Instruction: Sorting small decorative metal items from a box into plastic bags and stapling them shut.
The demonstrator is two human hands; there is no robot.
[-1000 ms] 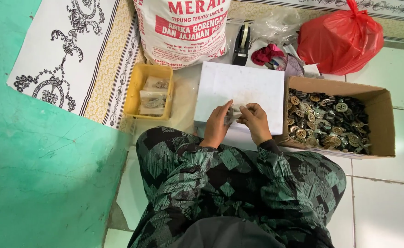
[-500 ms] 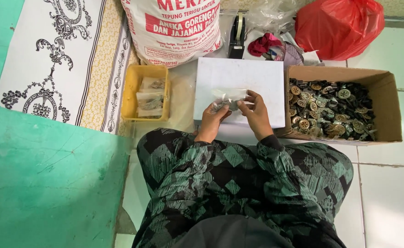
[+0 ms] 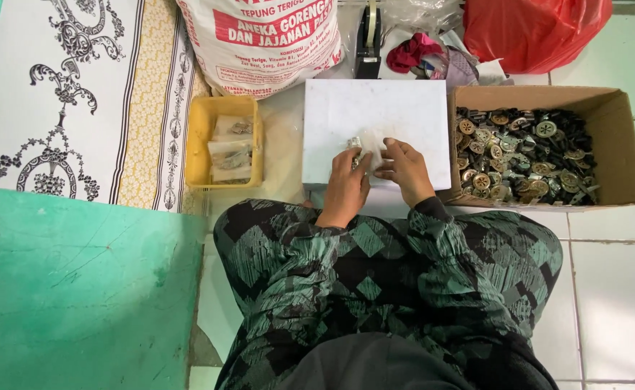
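Note:
Both hands rest on the near edge of a white slab [image 3: 375, 115] that lies flat on the floor in front of me. My left hand [image 3: 346, 184] and my right hand [image 3: 404, 170] together pinch a small clear plastic bag [image 3: 364, 148] with small metal pieces in it. The bag lies between the fingertips, partly hidden by them. My arms wear dark sleeves with a green diamond pattern.
A cardboard box [image 3: 613, 137] full of small round metal and black parts stands right of the slab. A yellow tray [image 3: 203, 141] with filled clear bags sits to the left. A large printed sack [image 3: 267, 40], a tape dispenser [image 3: 368, 36] and a red plastic bag [image 3: 534, 29] stand behind. A patterned cloth [image 3: 79, 101] lies left.
The camera view has drifted upward a little. My hands have shifted slightly on the slab, still working the small bag between them.

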